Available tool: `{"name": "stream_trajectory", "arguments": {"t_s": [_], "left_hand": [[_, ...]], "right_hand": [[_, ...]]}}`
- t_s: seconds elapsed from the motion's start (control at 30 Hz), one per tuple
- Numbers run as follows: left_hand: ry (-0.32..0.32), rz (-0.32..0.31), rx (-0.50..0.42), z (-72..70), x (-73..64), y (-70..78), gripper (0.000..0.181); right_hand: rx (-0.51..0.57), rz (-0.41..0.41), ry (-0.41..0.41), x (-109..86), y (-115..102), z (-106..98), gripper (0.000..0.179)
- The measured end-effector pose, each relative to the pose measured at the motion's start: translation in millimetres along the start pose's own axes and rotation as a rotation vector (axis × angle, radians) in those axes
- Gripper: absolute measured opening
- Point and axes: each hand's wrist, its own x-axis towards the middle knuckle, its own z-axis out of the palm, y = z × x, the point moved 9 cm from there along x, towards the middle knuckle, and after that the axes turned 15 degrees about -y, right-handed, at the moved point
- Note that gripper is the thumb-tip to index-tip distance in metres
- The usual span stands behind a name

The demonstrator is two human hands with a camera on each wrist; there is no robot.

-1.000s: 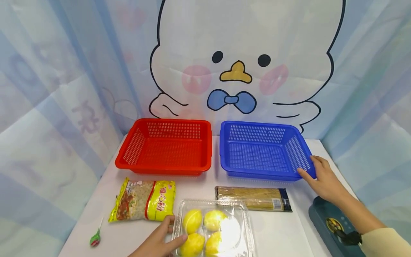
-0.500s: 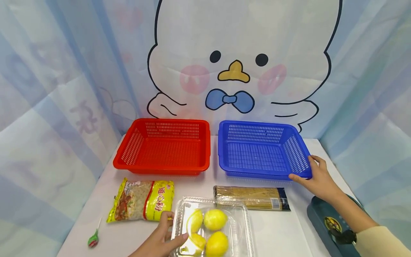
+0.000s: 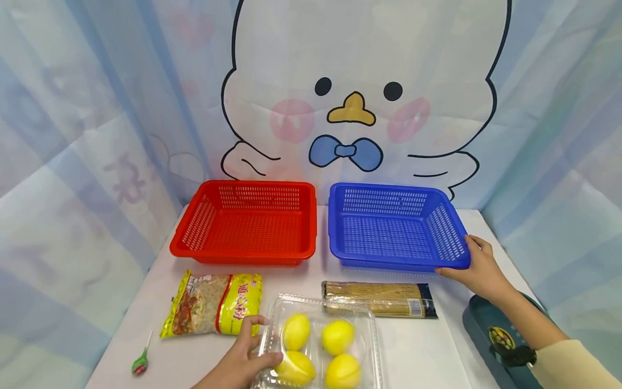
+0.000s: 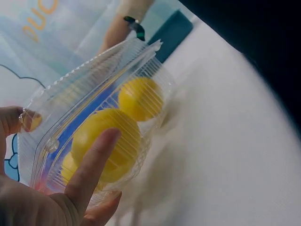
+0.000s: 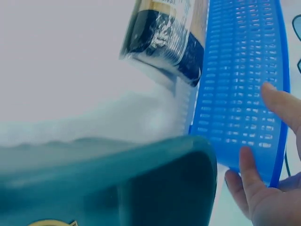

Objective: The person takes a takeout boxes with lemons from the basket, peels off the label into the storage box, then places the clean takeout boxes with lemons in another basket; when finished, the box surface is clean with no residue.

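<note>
My left hand point(image 3: 238, 354) grips the left edge of a clear plastic clamshell box point(image 3: 366, 346) with several yellow lemons point(image 3: 338, 336) inside. In the left wrist view its thumb point(image 4: 28, 120) lies over the box's rim, and the index finger point(image 4: 96, 165) stretches along the ribbed side. The box looks tilted, and its lower edge is cut off in the head view. My right hand point(image 3: 481, 273) holds the front right corner of a blue plastic basket point(image 3: 389, 265); in the right wrist view, fingers point(image 5: 251, 176) touch its slotted wall. No items show inside the basket.
A red basket point(image 3: 243, 257) stands left of the blue one. In front lie a yellow pasta bag point(image 3: 214, 303) and a packet of dry noodles point(image 3: 379, 299), partly behind the clamshell. A lollipop point(image 3: 141, 361) lies at left; a dark green bin point(image 3: 486, 335) stands under my right forearm.
The lemons have shifted inside the clamshell and now sit farther apart. My right thumb has slid from the blue basket's rim to below it. The baskets have barely moved.
</note>
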Motion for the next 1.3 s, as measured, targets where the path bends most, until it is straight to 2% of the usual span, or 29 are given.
{"name": "stream_trajectory", "arguments": {"t_s": [0.1,0.2,0.4,0.53,0.73,1.0,1.3], "left_hand": [[-0.014,-0.018,-0.016,-1.0,-1.5,5.4,0.068],[-0.038,-0.012,-0.048,-0.4,-3.2,17.4,0.068],[-0.041,0.025,-0.113,1.2,-1.2,51.0,0.069],[-0.033,0.020,-0.079,-0.4,5.7,74.0,0.066],[0.009,0.000,-0.018,-9.0,20.0,102.7,0.064],[0.020,0.034,0.036,-17.2,43.9,142.8,0.069],[0.014,0.059,0.017,-12.7,82.7,170.6,0.070]], "right_hand": [[0.029,0.020,-0.002,-0.6,-1.8,-0.3,0.129],[0.042,0.041,-0.003,-1.1,-2.0,-0.6,0.130],[0.050,0.055,-0.001,-1.1,-0.6,-1.9,0.131],[0.043,0.049,0.002,-1.1,-0.9,-3.6,0.130],[0.037,0.056,-0.008,-1.6,-1.9,-2.9,0.130],[0.049,0.072,-0.021,-1.7,0.9,-2.3,0.130],[0.033,0.084,-0.026,-4.1,1.4,-3.1,0.134]]}}
